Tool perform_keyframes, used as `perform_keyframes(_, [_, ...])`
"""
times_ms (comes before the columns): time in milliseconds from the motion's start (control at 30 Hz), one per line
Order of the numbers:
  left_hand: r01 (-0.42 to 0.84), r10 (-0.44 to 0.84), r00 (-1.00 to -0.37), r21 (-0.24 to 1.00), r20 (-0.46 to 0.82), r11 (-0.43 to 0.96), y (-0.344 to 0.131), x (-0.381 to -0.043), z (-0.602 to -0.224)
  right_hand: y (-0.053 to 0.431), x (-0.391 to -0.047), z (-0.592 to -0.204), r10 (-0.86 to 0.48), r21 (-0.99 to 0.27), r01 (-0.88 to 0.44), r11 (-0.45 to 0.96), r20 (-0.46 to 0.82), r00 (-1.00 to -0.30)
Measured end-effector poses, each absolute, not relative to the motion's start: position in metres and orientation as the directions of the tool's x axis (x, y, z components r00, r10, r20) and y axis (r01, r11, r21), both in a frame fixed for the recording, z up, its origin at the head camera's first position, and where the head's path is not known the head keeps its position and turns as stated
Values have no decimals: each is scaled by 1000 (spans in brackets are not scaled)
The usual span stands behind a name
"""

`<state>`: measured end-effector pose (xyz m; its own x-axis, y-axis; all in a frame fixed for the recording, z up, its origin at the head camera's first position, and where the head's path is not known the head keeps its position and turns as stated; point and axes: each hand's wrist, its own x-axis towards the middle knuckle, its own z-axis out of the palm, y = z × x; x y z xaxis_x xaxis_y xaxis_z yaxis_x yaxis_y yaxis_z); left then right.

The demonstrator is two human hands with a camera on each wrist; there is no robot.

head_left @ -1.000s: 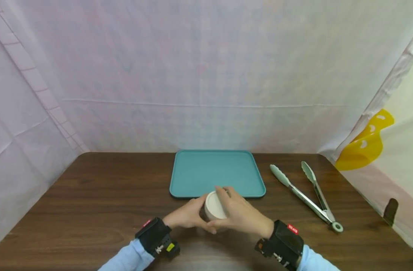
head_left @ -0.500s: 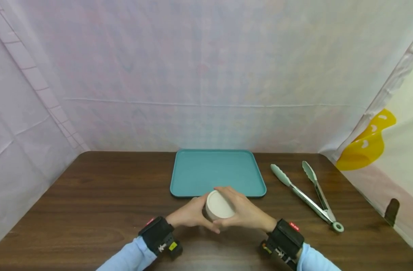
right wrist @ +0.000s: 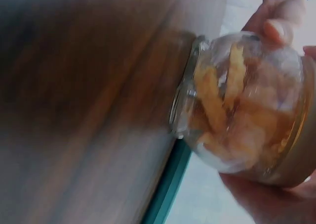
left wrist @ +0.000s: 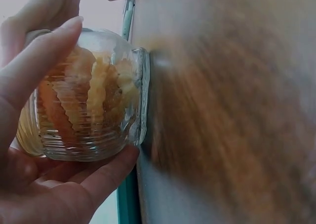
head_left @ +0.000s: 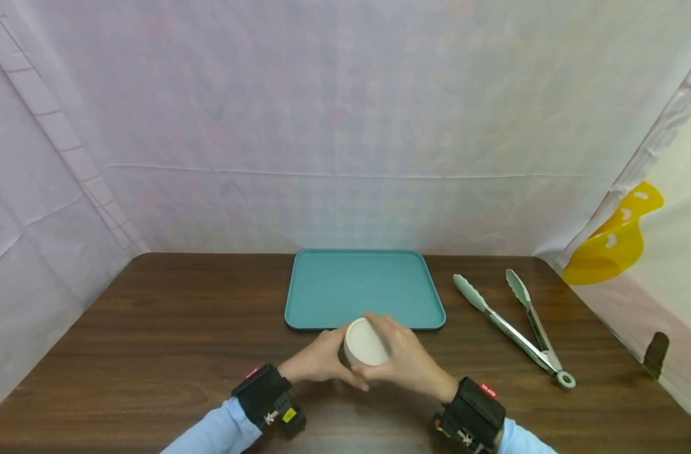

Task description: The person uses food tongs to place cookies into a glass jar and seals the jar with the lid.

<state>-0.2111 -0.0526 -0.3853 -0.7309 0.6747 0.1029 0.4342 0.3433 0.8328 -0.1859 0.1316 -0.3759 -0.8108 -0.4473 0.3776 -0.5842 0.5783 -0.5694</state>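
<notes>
A clear glass jar (left wrist: 94,105) with a pale lid (head_left: 365,343) stands on the table in front of the tray. Crinkle-cut, fry-like orange and yellow sticks (right wrist: 212,95) show through its glass. My left hand (head_left: 321,358) holds the jar's body from the left, thumb and fingers curved round the ribbed side. Around the lid, on its right side, my right hand (head_left: 405,356) is curled. Both thumbs come close together at the jar's near side. The base appears to rest on the wooden tabletop in both wrist views.
Behind the jar lies a flat teal tray (head_left: 362,290). On the right a pair of metal tongs (head_left: 518,337) with pale green tips lies spread apart. Pale cloth (head_left: 334,126) hangs at the table's (head_left: 152,328) back and sides.
My right hand has shifted slightly around the lid, first turning to show more of it, then drawing back a little. The left hand and jar have barely moved.
</notes>
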Motion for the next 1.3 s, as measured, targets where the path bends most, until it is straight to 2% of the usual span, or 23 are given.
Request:
perform_keyframes(300, [421, 667, -739, 839, 96, 345, -51, -209, -385, 117, -174, -376, -267, -467, -481, 742, 452, -851])
perform_keyframes(467, [429, 677, -730, 832, 90, 352, -53, -210, -383, 115, -173, -376, -259, -409, -462, 787, 461, -849])
perform_keyframes(667, [431, 693, -716, 835, 86, 341, -53, -213, -383, 131, -181, -368, -422, -507, -521, 686, 307, -853])
perform_keyframes(767, [432, 693, -715, 836, 89, 339, -53, -214, -383, 143, -189, -364, -521, -591, -545, 595, 232, -821])
perform_keyframes(900, [440, 687, -720, 831, 98, 342, -53, -214, -384, 152, -200, -366, -610, -672, -562, 482, 203, -766])
perform_keyframes(1067, [450, 687, -719, 823, 105, 345, -52, -214, -385, 152, -204, -371, -618, -710, -563, 424, 227, -753])
perform_keyframes(1300, [443, 679, -728, 822, 98, 357, -52, -211, -385, 146, -200, -373, -567, -692, -574, 439, 282, -774])
